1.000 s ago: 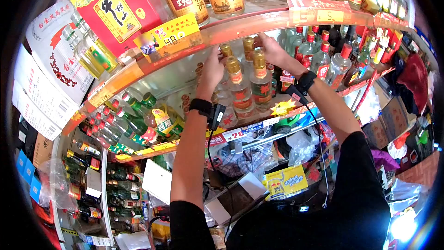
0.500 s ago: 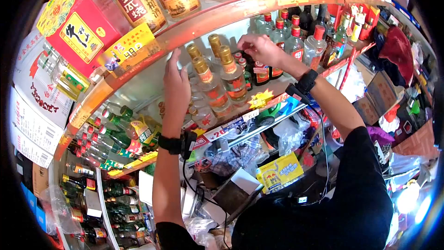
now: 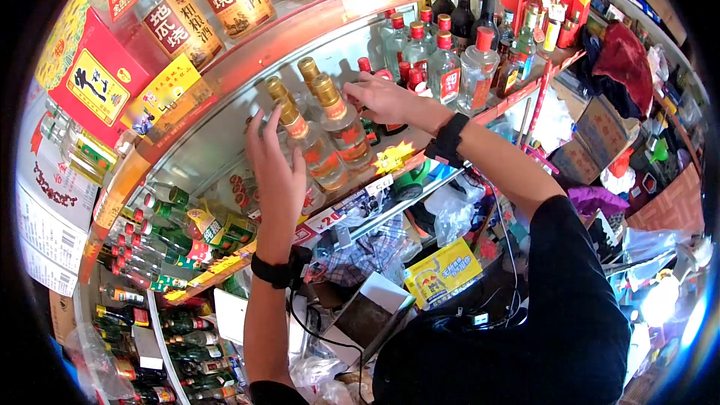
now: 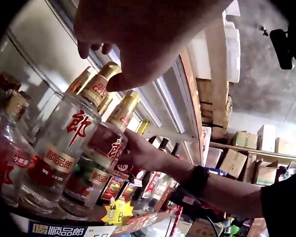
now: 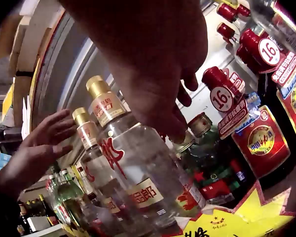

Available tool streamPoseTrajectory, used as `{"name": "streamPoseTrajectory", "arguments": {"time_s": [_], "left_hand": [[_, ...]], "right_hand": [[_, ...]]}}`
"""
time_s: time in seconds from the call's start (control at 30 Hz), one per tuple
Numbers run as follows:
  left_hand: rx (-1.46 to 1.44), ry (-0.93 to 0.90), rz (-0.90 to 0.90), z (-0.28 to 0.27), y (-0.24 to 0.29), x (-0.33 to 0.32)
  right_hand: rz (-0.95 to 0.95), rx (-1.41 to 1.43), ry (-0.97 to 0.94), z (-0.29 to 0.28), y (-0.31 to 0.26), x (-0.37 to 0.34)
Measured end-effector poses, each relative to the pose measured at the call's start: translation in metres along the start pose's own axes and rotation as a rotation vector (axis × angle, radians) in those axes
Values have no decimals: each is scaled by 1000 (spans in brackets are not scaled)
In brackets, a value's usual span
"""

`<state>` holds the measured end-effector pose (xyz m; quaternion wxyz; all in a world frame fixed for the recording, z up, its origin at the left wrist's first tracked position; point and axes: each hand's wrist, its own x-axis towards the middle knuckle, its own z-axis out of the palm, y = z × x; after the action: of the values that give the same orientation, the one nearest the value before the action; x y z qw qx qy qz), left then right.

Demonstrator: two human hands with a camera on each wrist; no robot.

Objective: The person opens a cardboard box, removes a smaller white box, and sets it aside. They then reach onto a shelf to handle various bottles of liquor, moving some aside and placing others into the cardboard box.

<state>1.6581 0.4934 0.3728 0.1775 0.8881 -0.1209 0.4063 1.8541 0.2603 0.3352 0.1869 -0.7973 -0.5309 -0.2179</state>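
Clear liquor bottles (image 3: 351,137) with gold caps and red characters stand upright in a cluster on the middle shelf. My left hand (image 3: 271,169) is at the cluster's left, fingers spread and pointing up. In the left wrist view its thumb overlaps the gold cap (image 4: 108,71) of a front bottle. Beside the right front bottle is my right hand (image 3: 384,102), its fingers loosely bent and nothing seen in its grasp. In the right wrist view, those fingertips hang right by the caps of small green bottles (image 5: 212,168). The back bottles are partly hidden.
An upper shelf edge (image 3: 247,45) runs above my hands. Red-capped bottles (image 3: 442,71) stand to the right, and green-glass bottles (image 3: 172,229) to the left. A yellow star-shaped price tag (image 3: 394,157) sits at the shelf's front edge. Cables hang from both wrists.
The head view has swung so the shelves sit further left. My left hand has come away from the bottle tops and spread its fingers; my right has moved from behind the caps to the cluster's right side.
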Motion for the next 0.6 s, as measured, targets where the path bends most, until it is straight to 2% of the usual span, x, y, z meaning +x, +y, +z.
{"name": "streamPoseTrajectory", "arguments": {"time_s": [0.4, 0.5, 0.6], "left_hand": [[-1, -58, -38, -23, 2, -11], [2, -81, -60, -24, 0, -14], [12, -85, -49, -26, 1, -16]], "right_hand": [[0, -6, -25, 6, 6, 6], [-55, 19, -65, 6, 17, 3], [-10, 37, -95, 6, 16, 0]]}}
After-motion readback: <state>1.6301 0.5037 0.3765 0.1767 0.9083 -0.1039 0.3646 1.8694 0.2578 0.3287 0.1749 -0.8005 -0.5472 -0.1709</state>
